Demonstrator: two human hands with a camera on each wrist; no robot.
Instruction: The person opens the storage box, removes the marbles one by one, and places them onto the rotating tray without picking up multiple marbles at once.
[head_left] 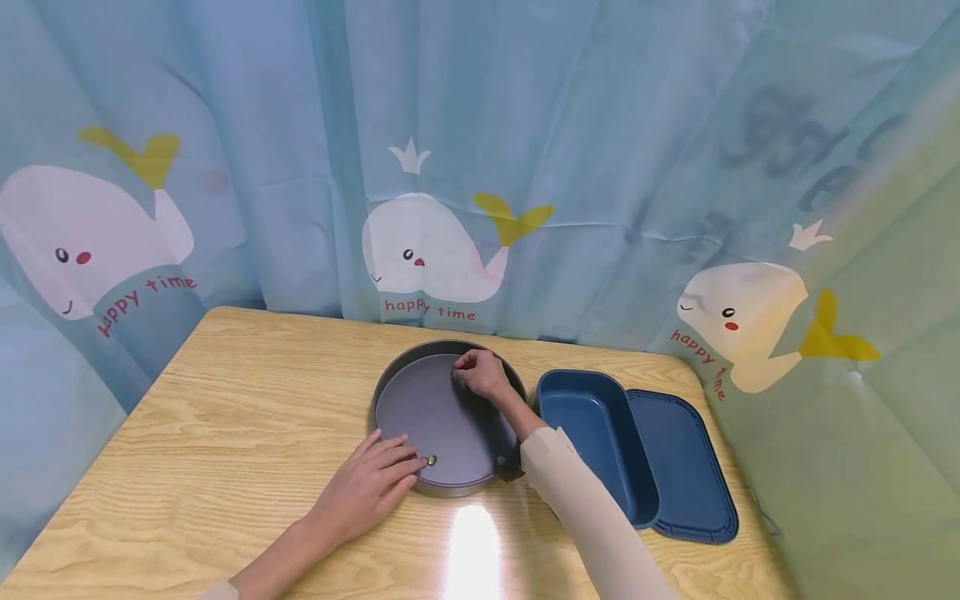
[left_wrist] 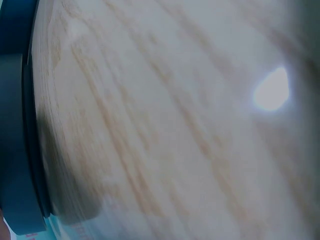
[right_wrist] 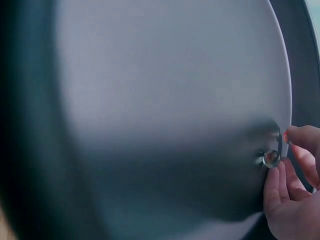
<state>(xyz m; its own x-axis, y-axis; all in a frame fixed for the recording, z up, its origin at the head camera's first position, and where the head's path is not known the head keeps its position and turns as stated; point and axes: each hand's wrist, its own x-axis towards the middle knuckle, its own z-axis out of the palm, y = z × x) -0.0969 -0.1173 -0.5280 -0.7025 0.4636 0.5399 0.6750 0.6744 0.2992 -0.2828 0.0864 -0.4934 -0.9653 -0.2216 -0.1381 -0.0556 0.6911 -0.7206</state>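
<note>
A round dark grey pan (head_left: 442, 408) sits on the table. My right hand (head_left: 482, 372) reaches inside it near the far right wall, fingers curled. In the right wrist view, a clear glass marble (right_wrist: 271, 158) is at the fingertips, close over the pan floor. A small reddish glassy piece (right_wrist: 286, 137) shows beside the upper fingertip, partly hidden. My left hand (head_left: 369, 479) lies over the pan's near left rim, fingers extended and spread. Close by its fingertips, a greenish marble (head_left: 431, 460) lies on the pan floor.
A deep blue rectangular container (head_left: 551, 383) stands right of the pan, under the right forearm. Its flat blue lid (head_left: 686, 467) lies beside it. Wood-grain table (head_left: 225, 433) extends to the left; a whale-print curtain (head_left: 300, 208) hangs behind.
</note>
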